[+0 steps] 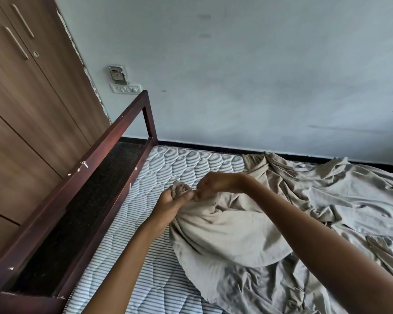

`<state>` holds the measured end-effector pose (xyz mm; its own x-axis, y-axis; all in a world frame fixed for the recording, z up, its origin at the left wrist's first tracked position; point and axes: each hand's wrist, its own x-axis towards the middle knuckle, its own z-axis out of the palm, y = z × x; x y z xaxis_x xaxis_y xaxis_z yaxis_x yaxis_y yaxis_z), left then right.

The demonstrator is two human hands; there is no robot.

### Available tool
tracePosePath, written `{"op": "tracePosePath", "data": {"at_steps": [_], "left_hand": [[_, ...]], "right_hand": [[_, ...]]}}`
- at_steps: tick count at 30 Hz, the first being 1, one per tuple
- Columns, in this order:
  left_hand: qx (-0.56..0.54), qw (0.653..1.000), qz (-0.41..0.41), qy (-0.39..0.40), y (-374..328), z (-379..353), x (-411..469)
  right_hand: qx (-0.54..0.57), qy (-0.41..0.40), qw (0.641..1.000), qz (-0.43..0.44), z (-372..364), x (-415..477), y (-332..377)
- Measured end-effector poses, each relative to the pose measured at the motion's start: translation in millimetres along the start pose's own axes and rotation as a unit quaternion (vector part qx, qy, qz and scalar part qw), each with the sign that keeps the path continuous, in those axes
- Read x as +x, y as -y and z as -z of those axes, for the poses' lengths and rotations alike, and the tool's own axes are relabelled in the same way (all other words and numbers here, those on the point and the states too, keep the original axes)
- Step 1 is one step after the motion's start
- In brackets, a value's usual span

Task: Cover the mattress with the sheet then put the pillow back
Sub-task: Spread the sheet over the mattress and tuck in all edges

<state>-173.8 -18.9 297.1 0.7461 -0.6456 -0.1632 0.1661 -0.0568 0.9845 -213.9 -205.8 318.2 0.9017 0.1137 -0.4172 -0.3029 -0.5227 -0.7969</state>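
Sheet (225, 225) corner bunched in left grip (168, 200), right grip (211, 184) pinching it; fingertips hidden.

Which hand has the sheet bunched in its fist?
The left hand: it clenches a wad of the sheet. The right hand only pinches fabric beside it.

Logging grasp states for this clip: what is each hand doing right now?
Left hand: closed, gripping a bunched end of the sheet.
Right hand: fingers pinched on the same sheet beside the left.

Sheet (304, 211) cut off at right.
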Motion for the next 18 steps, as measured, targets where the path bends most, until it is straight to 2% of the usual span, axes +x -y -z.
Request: {"op": "tracePosePath", "data": {"at_steps": [3,5,8,13,15,17,18], "left_hand": [[0.042,0.999,-0.018,-0.01,-5,27,2],[0.094,0.993,-0.027,-0.061,-7,43,4],[0.155,0.978,-0.042,-0.133,-3,58,11],[0.168,0.965,-0.118,-0.162,0,71,14],[0.148,0.963,-0.123,-0.19,3,69,16],[0.093,0.968,-0.113,-0.206,4,57,21],[0.067,0.972,-0.104,-0.199,3,47,24]], "right_hand": [[-0.028,0.003,0.998,-0.064,12,-8,-14],[-0.08,-0.011,0.993,-0.09,20,-14,-19],[-0.093,-0.054,0.989,-0.097,34,-14,-23],[-0.173,-0.133,0.97,-0.106,65,-19,-22],[-0.231,-0.202,0.946,-0.104,68,-23,-21],[-0.242,-0.291,0.923,-0.07,59,-20,-18],[-0.211,-0.309,0.927,-0.024,50,-16,-12]]}}
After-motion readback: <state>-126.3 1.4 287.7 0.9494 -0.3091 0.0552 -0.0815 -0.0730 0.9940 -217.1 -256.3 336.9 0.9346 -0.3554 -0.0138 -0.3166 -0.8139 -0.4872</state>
